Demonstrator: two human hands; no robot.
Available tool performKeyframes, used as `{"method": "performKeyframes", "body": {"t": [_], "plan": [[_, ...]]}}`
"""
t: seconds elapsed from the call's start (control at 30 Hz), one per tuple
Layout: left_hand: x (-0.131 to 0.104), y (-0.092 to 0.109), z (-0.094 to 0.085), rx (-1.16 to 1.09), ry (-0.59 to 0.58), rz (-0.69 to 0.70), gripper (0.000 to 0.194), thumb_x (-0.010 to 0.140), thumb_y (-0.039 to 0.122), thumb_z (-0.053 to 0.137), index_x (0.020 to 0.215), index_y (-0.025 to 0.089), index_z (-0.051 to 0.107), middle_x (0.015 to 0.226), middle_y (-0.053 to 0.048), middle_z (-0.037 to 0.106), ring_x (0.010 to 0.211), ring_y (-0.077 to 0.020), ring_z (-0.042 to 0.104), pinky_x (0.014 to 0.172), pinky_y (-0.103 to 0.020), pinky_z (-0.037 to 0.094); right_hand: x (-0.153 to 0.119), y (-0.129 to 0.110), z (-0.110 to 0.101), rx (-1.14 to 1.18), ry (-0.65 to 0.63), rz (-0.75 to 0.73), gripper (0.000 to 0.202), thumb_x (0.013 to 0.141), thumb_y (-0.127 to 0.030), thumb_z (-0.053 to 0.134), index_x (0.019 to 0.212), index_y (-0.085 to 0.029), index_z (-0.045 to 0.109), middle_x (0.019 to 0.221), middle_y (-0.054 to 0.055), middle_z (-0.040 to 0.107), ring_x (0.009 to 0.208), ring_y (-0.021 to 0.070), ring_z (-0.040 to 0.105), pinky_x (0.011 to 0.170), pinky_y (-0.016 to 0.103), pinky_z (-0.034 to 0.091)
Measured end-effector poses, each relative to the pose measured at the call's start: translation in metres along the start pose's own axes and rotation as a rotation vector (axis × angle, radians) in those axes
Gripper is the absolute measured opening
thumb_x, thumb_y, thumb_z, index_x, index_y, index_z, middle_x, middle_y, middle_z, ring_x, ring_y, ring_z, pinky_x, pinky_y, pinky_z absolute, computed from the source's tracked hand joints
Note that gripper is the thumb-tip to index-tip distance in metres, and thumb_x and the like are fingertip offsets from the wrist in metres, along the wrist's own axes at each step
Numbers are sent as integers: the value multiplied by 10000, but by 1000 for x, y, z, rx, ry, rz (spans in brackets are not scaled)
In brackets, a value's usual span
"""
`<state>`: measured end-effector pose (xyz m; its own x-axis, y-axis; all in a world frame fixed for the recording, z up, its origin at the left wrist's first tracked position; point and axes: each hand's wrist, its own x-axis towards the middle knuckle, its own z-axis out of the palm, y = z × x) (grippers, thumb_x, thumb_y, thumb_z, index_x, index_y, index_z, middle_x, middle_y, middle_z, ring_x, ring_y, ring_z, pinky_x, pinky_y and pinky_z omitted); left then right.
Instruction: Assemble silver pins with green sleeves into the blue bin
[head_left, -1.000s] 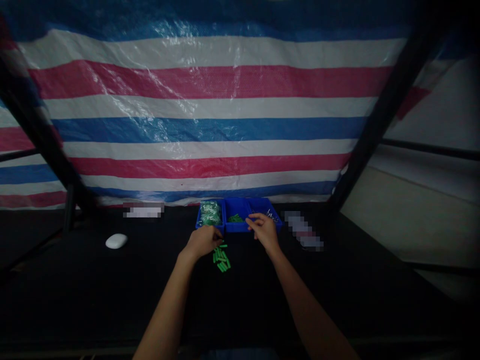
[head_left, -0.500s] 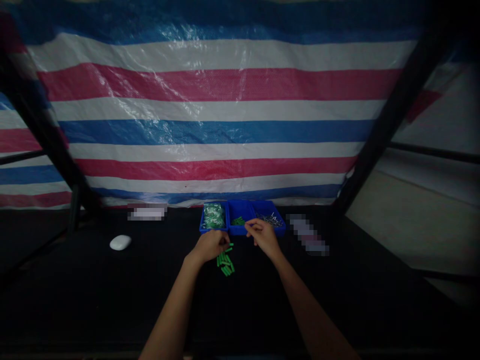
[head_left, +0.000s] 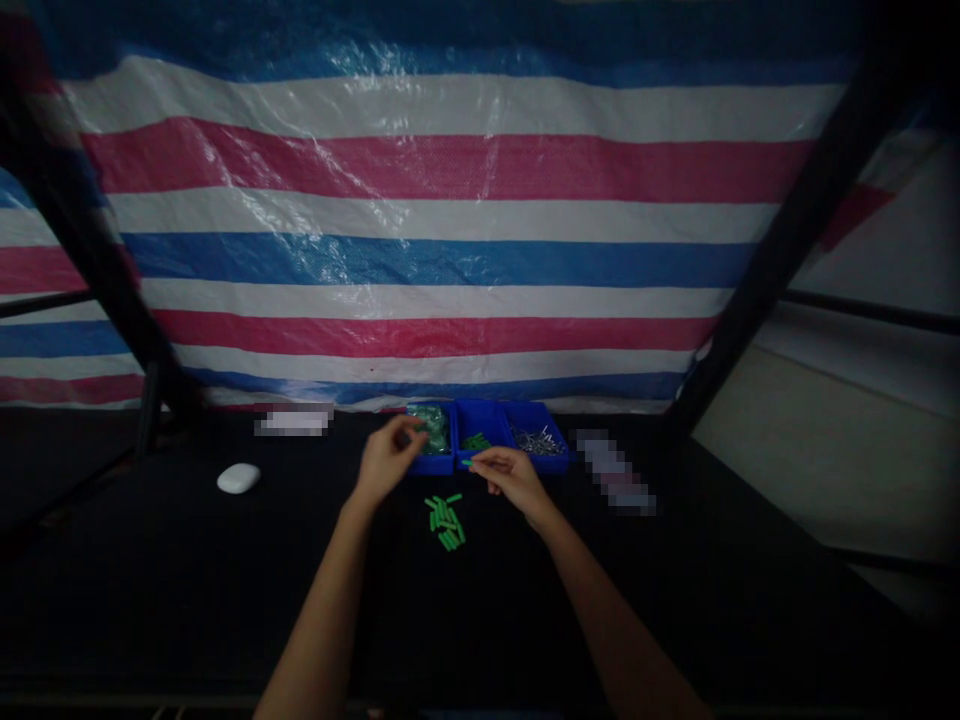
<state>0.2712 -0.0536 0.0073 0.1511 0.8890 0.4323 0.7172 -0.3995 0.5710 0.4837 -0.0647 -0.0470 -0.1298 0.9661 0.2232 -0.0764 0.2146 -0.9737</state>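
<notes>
Left hand (head_left: 386,461), fingers parted, is at the left blue tray (head_left: 435,465); right hand (head_left: 514,482) pinches a small green piece (head_left: 466,462), farther than the near green pile (head_left: 448,524).

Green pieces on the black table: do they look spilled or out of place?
Nothing clearly stands out. The green pieces lie outside the blue bins, in a loose heap on the table, but close together.
</notes>
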Motion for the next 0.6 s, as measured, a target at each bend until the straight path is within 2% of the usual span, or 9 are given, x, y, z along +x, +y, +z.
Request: {"method": "performKeyframes", "body": {"t": [0.07,0.1,0.2,0.27,0.37,0.6], "plan": [[4,-37,-20,175,287,-242,418,813,424,348,1115,167,479,864,-67,605,721,-162,550,634,-255,395,1,-3,-2,19,54,-1,239,598,-355,682,728,-163,628,579,-3,616,362,60,439,347,186,305],[4,-57,-30,289,334,-345,440,810,433,339,1149,175,451,913,-83,601,780,-195,552,663,-287,398,2,-4,-3,29,75,-2,240,595,-354,683,728,-162,626,591,1,620,360,59,437,345,187,300],[2,-113,-49,604,183,-439,581,756,487,396,1227,147,382,1058,-157,548,958,-302,494,753,-389,379,4,-6,-3,54,105,-6,249,591,-358,680,734,-162,622,656,22,644,360,56,435,345,191,294],[-1,-137,-53,744,102,-466,646,745,540,368,1249,136,365,1110,-193,506,1018,-348,445,785,-447,351,5,-7,-2,62,108,-5,257,587,-365,680,733,-162,621,666,27,649,356,57,434,344,195,291],[0,-152,-52,809,51,-459,667,758,584,284,1278,170,341,1141,-194,476,1040,-354,420,798,-469,333,4,-8,-1,71,99,-1,258,592,-373,675,731,-163,620,665,30,653,355,57,432,345,197,294],[3,-153,-51,839,-6,-472,649,768,606,214,1265,224,384,1152,-189,459,1038,-351,415,800,-465,319,3,-7,-3,78,84,-7,255,619,-382,656,752,-168,619,673,27,654,366,57,435,355,197,302]]}}
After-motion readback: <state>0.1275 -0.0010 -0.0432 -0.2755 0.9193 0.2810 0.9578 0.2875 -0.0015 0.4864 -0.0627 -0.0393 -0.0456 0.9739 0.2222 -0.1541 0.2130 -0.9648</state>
